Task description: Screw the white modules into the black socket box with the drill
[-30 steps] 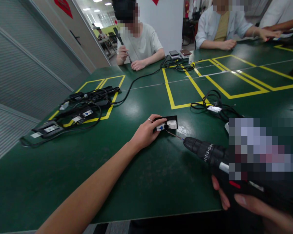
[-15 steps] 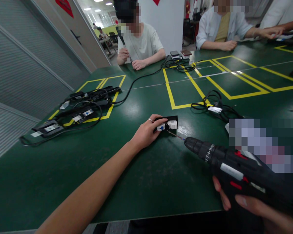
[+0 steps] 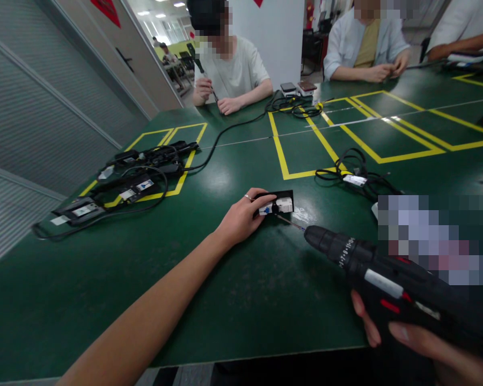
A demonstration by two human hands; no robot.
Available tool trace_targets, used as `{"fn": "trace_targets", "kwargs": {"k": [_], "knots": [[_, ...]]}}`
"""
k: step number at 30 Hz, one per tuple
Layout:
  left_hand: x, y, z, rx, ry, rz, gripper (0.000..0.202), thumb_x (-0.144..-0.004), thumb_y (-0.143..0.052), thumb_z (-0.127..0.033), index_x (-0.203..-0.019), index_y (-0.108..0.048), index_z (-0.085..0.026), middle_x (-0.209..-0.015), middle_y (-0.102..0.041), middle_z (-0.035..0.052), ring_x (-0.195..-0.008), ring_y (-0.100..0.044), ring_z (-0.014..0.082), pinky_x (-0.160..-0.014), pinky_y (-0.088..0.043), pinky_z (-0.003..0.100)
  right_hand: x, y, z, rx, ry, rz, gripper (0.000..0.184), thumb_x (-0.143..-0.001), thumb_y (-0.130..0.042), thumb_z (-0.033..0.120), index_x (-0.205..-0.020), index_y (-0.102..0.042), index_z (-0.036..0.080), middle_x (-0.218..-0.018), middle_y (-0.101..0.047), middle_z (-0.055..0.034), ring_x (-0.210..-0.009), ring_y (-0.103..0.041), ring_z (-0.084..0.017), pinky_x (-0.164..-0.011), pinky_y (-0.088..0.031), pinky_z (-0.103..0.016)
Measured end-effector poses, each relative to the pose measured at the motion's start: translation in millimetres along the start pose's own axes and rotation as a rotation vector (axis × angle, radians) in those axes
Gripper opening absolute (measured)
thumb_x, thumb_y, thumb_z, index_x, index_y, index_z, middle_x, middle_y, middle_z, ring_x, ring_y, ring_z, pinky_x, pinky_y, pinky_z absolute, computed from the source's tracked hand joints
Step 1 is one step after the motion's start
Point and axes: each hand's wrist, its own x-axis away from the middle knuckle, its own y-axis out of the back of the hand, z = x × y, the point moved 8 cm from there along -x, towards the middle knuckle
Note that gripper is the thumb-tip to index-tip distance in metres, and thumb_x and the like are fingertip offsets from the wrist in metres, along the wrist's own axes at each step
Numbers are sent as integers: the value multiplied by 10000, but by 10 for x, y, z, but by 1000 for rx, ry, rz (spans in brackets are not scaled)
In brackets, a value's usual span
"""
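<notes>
My left hand point(image 3: 241, 217) rests on the green table point(image 3: 233, 300) and grips the left end of a small black power adapter point(image 3: 277, 203) with a white label, holding it down. My right hand point(image 3: 418, 343), at the lower right, is wrapped around the grip of a black cordless drill point(image 3: 390, 281). The drill's thin bit point(image 3: 290, 223) points left and up, and its tip meets the adapter's near edge.
A pile of black adapters and cables point(image 3: 124, 182) lies at the left inside yellow tape lines. A coiled black cable point(image 3: 354, 174) lies to the right of the adapter. Other people sit at the far side; one point(image 3: 229, 69) holds a tool.
My hands, the adapter and the drill have stayed almost still. At the far right, a person's outstretched arm has pulled back.
</notes>
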Motion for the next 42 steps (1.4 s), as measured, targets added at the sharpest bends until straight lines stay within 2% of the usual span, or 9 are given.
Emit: {"fn": "trace_targets", "kwargs": {"k": [3, 8, 15, 19, 24, 29, 36, 42], "knots": [[3, -8, 5, -3, 11, 9, 529, -798, -516, -39, -1280, -471, -253, -1267, -460, 67, -1138, -513, 215, -986, -480, 429, -6, -7, -5, -20, -13, 4, 249, -791, -559, 408, -1008, -651, 324, -882, -717, -29, -670, -644, -245, -671, -473, -382], [2, -7, -1, -11, 12, 14, 528, -799, -521, -38, -1279, -472, -251, -1269, -460, 70, -1141, -512, 214, -991, -475, 431, -22, -38, 16, -2, -37, 17, 254, -809, -539, 418, -999, -663, 306, -808, -710, -36, -667, -649, -247, -646, -471, -371], [-10, 2, -13, 0, -8, 6, 504, -814, -515, -55, -1280, -475, -242, -1260, -467, 82, -1134, -516, 219, -978, -481, 436, -24, 21, 8, -6, 2, -25, 250, -797, -558, 413, -1007, -655, 317, -826, -731, -33, -647, -660, -240, -648, -468, -360], [-7, -1, -13, -4, -15, 3, 486, -827, -510, -67, -1280, -476, -240, -1263, -464, 85, -1138, -514, 216, -982, -478, 430, -37, 10, 24, 75, 13, 14, 223, -777, -580, 411, -942, -684, 301, -753, -732, -34, -621, -669, -252, -631, -478, -359], [1, -16, 5, -4, -19, 5, 481, -834, -511, -83, -1286, -471, -239, -1269, -458, 87, -1144, -509, 219, -985, -473, 431, -9, 30, 71, 82, 45, -22, 230, -771, -585, 404, -958, -686, 317, -800, -737, -27, -620, -673, -242, -605, -497, -346], [2, -14, -1, -11, -22, 6, 476, -837, -515, -87, -1287, -472, -238, -1268, -462, 89, -1142, -511, 221, -981, -478, 438, -25, 9, 68, 43, 42, -27, 253, -763, -594, 411, -977, -685, 314, -751, -732, -18, -610, -674, -237, -601, -500, -339], [0, 0, -10, -12, -31, 5, 474, -839, -512, -88, -1288, -471, -233, -1269, -462, 93, -1142, -513, 223, -981, -482, 442, -54, -34, 126, 39, 59, 2, 223, -794, -577, 381, -987, -668, 313, -799, -730, -12, -614, -671, -215, -609, -502, -323], [-7, -13, -1, -12, -18, 21, 484, -837, -508, -79, -1295, -463, -232, -1281, -454, 91, -1156, -500, 217, -985, -479, 423, -23, -21, 86, 38, 38, 6, 242, -800, -570, 394, -1012, -653, 312, -813, -730, -18, -635, -672, -221, -626, -503, -330]]}}
